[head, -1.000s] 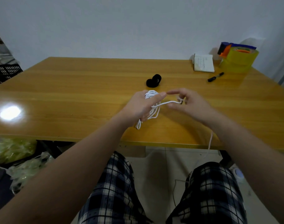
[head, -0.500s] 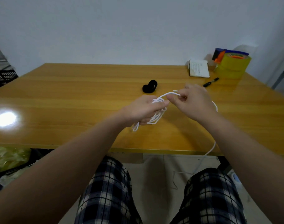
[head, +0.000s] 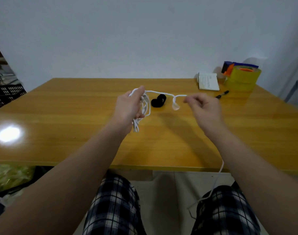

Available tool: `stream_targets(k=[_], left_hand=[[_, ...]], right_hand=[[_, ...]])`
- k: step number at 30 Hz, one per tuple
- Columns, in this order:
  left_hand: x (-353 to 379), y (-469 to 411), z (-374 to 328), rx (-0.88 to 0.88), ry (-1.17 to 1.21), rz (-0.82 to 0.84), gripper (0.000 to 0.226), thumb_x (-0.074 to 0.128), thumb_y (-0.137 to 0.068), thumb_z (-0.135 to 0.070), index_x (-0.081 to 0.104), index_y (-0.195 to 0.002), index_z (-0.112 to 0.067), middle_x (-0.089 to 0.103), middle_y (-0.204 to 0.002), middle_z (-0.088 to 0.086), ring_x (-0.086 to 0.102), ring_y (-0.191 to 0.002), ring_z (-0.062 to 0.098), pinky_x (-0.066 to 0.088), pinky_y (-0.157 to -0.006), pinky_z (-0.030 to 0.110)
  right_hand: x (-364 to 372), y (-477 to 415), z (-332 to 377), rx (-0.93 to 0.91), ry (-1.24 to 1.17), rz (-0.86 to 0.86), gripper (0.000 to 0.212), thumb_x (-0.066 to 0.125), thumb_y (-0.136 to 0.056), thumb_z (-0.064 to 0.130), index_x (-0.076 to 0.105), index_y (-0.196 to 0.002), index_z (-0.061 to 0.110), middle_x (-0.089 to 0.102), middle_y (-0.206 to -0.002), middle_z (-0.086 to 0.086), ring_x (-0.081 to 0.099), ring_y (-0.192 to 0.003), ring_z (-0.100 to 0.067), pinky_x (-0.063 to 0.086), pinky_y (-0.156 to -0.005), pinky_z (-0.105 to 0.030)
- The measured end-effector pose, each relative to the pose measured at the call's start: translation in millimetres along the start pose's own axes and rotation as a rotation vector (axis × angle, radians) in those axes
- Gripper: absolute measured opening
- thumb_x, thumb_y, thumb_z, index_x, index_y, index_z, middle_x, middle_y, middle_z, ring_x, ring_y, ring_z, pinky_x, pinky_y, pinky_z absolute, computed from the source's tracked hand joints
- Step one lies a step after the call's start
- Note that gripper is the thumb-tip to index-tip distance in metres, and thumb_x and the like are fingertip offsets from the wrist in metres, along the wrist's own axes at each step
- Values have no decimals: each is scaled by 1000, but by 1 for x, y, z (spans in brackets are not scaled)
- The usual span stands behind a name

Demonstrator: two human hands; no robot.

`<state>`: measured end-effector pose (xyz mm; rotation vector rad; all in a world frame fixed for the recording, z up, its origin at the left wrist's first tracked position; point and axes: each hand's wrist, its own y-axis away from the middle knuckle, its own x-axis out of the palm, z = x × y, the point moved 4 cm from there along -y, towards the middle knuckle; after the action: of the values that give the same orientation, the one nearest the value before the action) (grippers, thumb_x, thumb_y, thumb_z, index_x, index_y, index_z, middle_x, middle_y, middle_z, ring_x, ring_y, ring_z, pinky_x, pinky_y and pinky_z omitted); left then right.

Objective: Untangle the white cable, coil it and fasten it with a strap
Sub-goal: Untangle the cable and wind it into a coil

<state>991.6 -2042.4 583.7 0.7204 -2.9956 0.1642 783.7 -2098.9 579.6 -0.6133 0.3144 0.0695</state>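
My left hand [head: 128,107] grips a bunch of loops of the white cable [head: 159,92] above the wooden table [head: 60,116]. A stretch of the cable runs rightwards to my right hand [head: 204,107], which pinches it between thumb and fingertips. A clear plug hangs from a kink in that stretch, between the hands. More cable drops off the table's front edge by my right forearm and trails over my lap. A black strap [head: 158,101], rolled up, lies on the table behind the cable, between the two hands.
At the back right of the table lie a small white notebook [head: 208,81], a black pen [head: 222,94] and a yellow tape dispenser [head: 241,77]. A black crate [head: 5,94] stands left of the table. Green bags [head: 9,177] sit on the floor at the left.
Both hands have risen and moved apart, so a stretch of cable now spans between them. My right hand has slid rightwards along the cable. The view has tilted upward.
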Motion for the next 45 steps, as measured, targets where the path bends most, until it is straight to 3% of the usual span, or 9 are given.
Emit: stream_targets(k=[5, 10, 14, 18, 22, 33, 37, 40, 45], left_hand=[[-10, -7, 6, -75, 173, -69, 36, 56, -94, -29, 41, -64, -16, 27, -37, -6, 22, -32, 12, 28, -42, 23], [-9, -6, 31, -200, 232, -79, 39, 55, -95, -31, 37, -63, -16, 24, -35, -7, 21, -31, 12, 30, -42, 24], [-6, -2, 37, -210, 248, -85, 37, 55, -94, -32, 40, -65, -16, 24, -37, -7, 22, -32, 12, 31, -42, 23], [1, 1, 32, -194, 259, -32, 36, 54, -95, -34, 41, -66, -17, 25, -39, -6, 22, -33, 12, 30, -40, 22], [11, 6, 27, -132, 192, 108, 40, 54, -94, -38, 37, -65, -17, 24, -41, -5, 22, -34, 12, 32, -40, 22], [38, 25, 21, -142, 114, 435, 46, 47, -92, -49, 33, -61, -18, 23, -37, -6, 21, -31, 9, 29, -39, 22], [47, 19, 6, -86, 321, 361, 36, 53, -94, -35, 43, -65, -17, 26, -38, -6, 23, -30, 7, 32, -36, 20], [46, 8, 3, -96, 399, 259, 37, 56, -94, -32, 42, -64, -17, 26, -38, -5, 24, -31, 8, 33, -37, 21], [46, -1, 0, -102, 451, 227, 39, 55, -95, -34, 40, -62, -17, 25, -38, -5, 24, -31, 7, 34, -38, 21]], right_hand=[[-10, -2, -19, 451, -693, -210, 30, 56, -90, 15, 54, -60, 15, 46, -48, 12, 46, -56, -6, 45, -61, -26], [20, 9, 4, 516, -1310, -19, 20, 50, -90, 8, 53, -70, 5, 61, -59, -5, 66, -66, -16, 57, -74, -28], [30, 14, 1, 531, -1021, 12, 16, 56, -92, 18, 46, -81, 16, 33, -57, 2, 32, -47, -9, 39, -54, -24], [32, 16, 4, 254, -239, 403, 53, 69, -82, 18, 40, -123, 35, 42, -90, 2, 40, -66, -5, 40, -67, -16], [39, 8, 15, -53, 379, 478, 22, 62, -88, 23, 67, -108, 14, 57, -91, 5, 46, -71, 4, 30, -60, -11], [23, -13, 12, -10, 151, 63, 22, 57, -91, 28, 52, -74, 14, 45, -59, 5, 41, -58, -10, 32, -56, -27], [33, -12, -3, 58, 341, 376, 36, 54, -93, 26, 63, -61, 12, 55, -59, -4, 46, -62, -13, 34, -67, -26], [42, -8, -8, 56, 345, 595, 23, 50, -95, 20, 68, -88, 8, 64, -84, -15, 59, -77, -25, 49, -82, -40], [42, 5, -9, 225, -2, 640, 19, 42, -98, 12, 47, -116, 10, 48, -92, -3, 45, -55, -12, 41, -42, -23]])
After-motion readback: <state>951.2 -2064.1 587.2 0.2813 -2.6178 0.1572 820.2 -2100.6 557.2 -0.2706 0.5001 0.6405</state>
